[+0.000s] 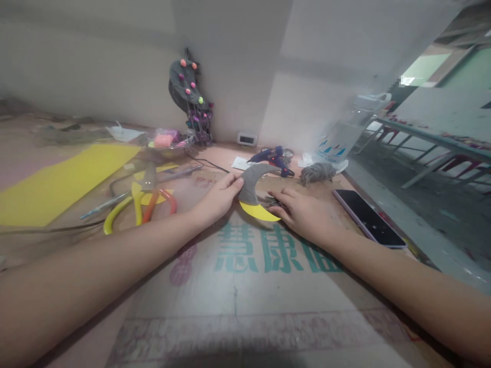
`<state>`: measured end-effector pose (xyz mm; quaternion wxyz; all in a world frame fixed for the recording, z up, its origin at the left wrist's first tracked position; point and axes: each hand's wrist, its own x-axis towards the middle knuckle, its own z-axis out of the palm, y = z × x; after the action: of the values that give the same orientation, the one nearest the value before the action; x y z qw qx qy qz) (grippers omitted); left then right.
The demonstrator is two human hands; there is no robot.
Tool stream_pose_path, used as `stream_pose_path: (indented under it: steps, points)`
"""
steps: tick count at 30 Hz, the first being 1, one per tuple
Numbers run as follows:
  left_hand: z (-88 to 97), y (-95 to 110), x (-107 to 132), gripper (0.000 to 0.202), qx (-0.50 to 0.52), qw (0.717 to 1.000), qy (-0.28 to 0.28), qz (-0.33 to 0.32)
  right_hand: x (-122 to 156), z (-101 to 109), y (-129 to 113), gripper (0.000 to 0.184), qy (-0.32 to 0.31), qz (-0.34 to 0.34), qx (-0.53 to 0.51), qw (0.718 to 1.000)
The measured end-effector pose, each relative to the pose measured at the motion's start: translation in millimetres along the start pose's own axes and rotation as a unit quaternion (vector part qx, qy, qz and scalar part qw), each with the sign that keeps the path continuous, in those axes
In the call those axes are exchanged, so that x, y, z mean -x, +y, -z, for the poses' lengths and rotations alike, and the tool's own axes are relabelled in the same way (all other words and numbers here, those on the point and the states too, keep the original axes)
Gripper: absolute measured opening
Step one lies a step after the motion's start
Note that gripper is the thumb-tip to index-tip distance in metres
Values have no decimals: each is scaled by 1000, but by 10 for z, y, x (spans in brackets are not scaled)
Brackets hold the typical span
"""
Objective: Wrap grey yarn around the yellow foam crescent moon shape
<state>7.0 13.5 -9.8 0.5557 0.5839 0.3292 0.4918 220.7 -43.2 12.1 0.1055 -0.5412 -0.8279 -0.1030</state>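
A crescent moon shape is at the middle of the table, its upper part wrapped in grey yarn and its lower part bare yellow card. My left hand grips the wrapped side, thumb and fingers at its left edge. At the crescent's inner curve, my right hand is closed with fingers bent around some grey yarn; the fingers partly hide the strand. Just behind the crescent lies a blue hot glue gun with a small red light. To its right sits a loose bundle of grey yarn.
Orange-and-yellow-handled pliers, a pen and a yellow sheet lie left. A phone rests near the right edge. A finished grey crescent decoration leans on the wall; a large bottle stands back right.
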Motion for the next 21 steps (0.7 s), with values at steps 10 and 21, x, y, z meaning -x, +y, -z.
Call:
stream_pose_path:
  steps: [10, 21]
  points:
    - [146, -60, -103, 17, -15, 986, 157, -47, 5, 0, 30, 44, 38, 38, 12, 998]
    - [69, -12, -58, 13, -27, 997, 69, -20, 66, 46, 42, 31, 161, 59, -190, 967]
